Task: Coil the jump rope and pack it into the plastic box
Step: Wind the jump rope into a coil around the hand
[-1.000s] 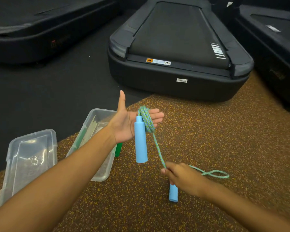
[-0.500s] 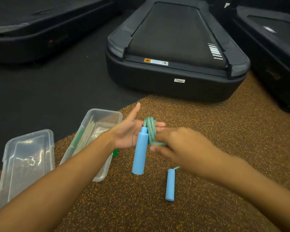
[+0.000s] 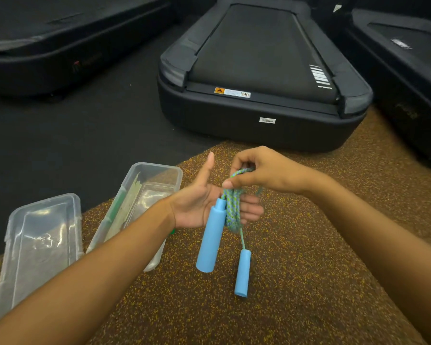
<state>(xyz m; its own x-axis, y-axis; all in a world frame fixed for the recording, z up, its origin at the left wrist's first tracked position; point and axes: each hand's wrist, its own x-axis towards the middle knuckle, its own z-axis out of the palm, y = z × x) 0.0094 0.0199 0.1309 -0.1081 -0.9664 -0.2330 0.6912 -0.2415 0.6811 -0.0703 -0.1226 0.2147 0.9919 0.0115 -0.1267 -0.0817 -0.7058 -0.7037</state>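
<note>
I am watching the coiling step nearing its end; the left hand point(image 3: 197, 207) is holding out flat and palm-up, thumb raised, its fingers point(image 3: 250, 210) curling lightly around a bundle of the braided blue-and-green jump rope point(image 3: 232, 207), which is wrapping around them; the right hand point(image 3: 264, 170) is pinching a loop of that rope between thumb and fingertips just above the bundle, laying on what I am judging to be one of the last turns; the larger light-blue plastic handle point(image 3: 210, 241) is hanging from the left palm, and the second light-blue handle point(image 3: 243, 272) is dangling on a short tail of rope near it, so little slack is remaining; the clear rectangular plastic box point(image 3: 157, 170) is sitting open on the speckled brown rubber floor point(image 3: 309, 282) to the left, with its clear lid point(image 3: 42, 245) lying further left and nearer; next, I am expecting the tail to need tucking, then the bundle slipping off the fingers without loosening and carrying left into the box; as for writing, the black treadmill point(image 3: 259, 70) at the far side is showing an orange-and-white warning sticker and a small white label, both too small for reading
</note>
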